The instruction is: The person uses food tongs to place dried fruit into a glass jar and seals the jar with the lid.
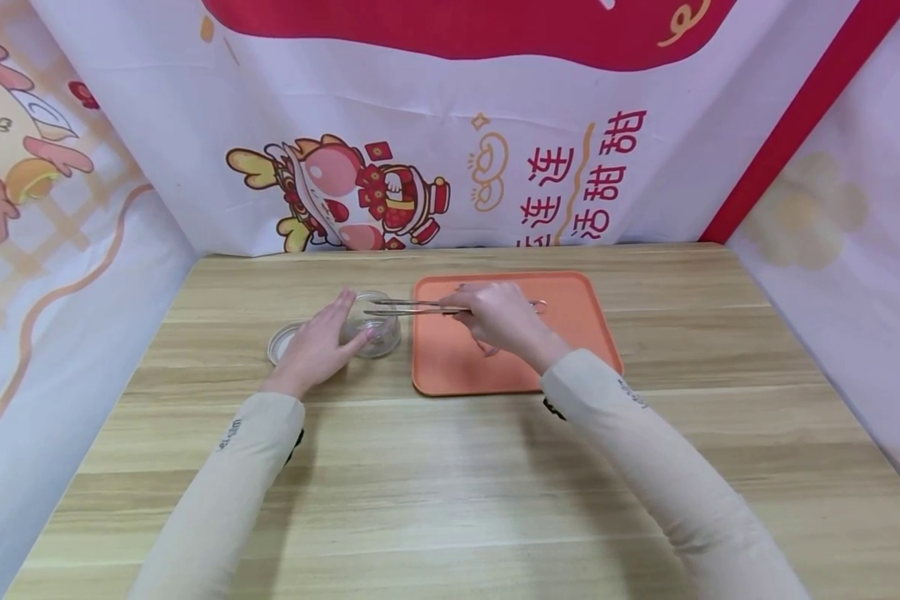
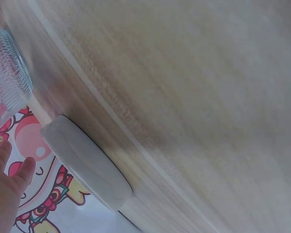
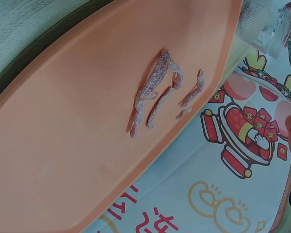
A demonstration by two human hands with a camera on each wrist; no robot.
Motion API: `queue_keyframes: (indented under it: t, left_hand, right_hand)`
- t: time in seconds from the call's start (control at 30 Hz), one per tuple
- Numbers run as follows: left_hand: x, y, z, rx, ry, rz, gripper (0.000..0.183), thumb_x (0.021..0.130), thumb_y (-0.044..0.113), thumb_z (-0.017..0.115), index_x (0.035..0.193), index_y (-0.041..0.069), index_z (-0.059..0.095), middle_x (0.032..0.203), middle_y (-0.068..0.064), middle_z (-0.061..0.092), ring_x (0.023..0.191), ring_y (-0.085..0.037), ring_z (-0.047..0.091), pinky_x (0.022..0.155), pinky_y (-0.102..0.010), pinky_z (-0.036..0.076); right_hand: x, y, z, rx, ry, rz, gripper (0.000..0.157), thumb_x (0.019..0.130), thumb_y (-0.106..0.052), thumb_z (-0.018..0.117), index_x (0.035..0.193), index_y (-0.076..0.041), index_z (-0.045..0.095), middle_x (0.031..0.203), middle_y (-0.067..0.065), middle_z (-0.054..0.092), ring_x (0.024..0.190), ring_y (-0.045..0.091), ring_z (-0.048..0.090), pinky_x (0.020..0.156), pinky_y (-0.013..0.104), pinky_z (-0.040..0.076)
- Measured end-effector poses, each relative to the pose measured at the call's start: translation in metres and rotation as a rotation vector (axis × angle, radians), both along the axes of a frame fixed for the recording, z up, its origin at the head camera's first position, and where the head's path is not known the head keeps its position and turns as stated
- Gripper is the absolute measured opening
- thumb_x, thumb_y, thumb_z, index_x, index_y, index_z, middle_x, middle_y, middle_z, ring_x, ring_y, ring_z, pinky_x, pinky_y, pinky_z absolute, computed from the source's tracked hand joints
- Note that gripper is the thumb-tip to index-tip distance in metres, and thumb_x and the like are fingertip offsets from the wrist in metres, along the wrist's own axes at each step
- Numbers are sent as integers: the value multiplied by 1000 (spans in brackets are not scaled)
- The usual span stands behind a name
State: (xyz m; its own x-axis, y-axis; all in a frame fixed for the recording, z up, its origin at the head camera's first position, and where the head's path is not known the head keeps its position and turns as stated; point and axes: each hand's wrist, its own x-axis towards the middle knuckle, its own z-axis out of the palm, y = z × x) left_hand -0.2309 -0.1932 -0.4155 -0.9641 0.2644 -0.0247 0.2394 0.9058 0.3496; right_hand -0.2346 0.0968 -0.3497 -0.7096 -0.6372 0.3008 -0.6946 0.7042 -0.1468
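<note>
In the head view my left hand (image 1: 315,346) is at a clear glass jar (image 1: 382,343), its fingers extended at the far side and its thumb overlapping the near side. The left wrist view shows those fingers spread beside the ribbed jar (image 2: 9,80). My right hand (image 1: 498,317) grips metal tongs (image 1: 420,308) from above, their two tips apart over the jar's mouth. Several powdery, reddish-brown strips (image 3: 153,80) lie on an orange tray (image 3: 77,131) beneath the right hand. Part of the tongs is hidden by that hand.
A round whitish lid (image 1: 280,340) lies on the wooden table (image 1: 420,483) to the left of the jar, partly behind the left hand. Printed cloth (image 1: 420,100) hangs along the table's back edge and both sides.
</note>
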Motion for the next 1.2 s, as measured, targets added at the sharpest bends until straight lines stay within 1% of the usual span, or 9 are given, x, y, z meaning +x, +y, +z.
queue_keyframes:
  t: [0.23,0.37,0.47,0.57,0.7,0.8,1.0,1.13,1.2]
  left_hand:
    - [-1,1,0,-1,3,3,86,93,66,34,155,11,8,162,-9,9,148,-35,19,119,-55,21]
    - [-1,0,0,0,1,2,86,94,64,35,155,10,8,162,-8,7,148,-35,19,119,-56,21]
    - [-1,0,-1,2,2,1,85,94,63,36,154,9,9,162,-8,7,148,-35,19,119,-57,21]
    - [-1,1,0,3,1,2,85,95,62,37,154,9,10,162,-9,8,148,-36,19,119,-57,22]
    - [-1,2,0,2,-5,6,84,95,61,38,154,8,11,162,-9,8,148,-36,19,119,-56,21]
    - [-1,1,1,0,-8,8,84,95,61,38,154,8,10,162,-9,7,147,-36,19,119,-56,21]
    - [0,1,2,-5,-8,5,84,95,61,37,154,8,9,162,-9,7,147,-37,19,119,-57,20]
    - [0,2,3,-9,-15,6,85,95,62,37,154,9,7,162,-9,6,148,-36,18,119,-57,20]
    - [1,1,3,-14,-21,5,85,95,62,36,155,10,5,162,-8,4,148,-37,17,119,-57,19]
  right_hand:
    - [-2,6,0,0,21,-9,30,86,-14,70,115,-22,71,108,-1,74,66,13,68,50,25,50]
    - [-2,14,2,-12,41,-10,32,86,-13,71,116,-21,70,110,-1,73,69,14,70,51,26,51]
    - [-2,23,4,-29,46,-17,35,84,-12,72,118,-20,70,109,0,74,66,14,69,51,27,51]
    - [-2,33,5,-43,51,-29,38,83,-12,74,120,-20,69,107,2,74,71,16,70,55,29,54]
    - [-2,49,5,-59,68,-37,38,83,-13,74,120,-21,69,105,3,74,68,16,69,50,26,48]
    - [0,59,5,-69,75,-36,36,83,-12,74,118,-19,70,105,4,74,59,15,65,46,25,42]
    - [3,79,0,-61,89,-26,32,80,-10,75,112,-15,72,101,6,75,72,21,71,59,35,57]
    - [3,92,-5,-57,66,-42,31,80,-10,76,110,-12,73,101,7,75,83,24,72,68,40,59]
    - [4,97,-7,-45,53,-61,31,79,-11,76,111,-11,72,101,8,75,85,24,72,69,41,59]
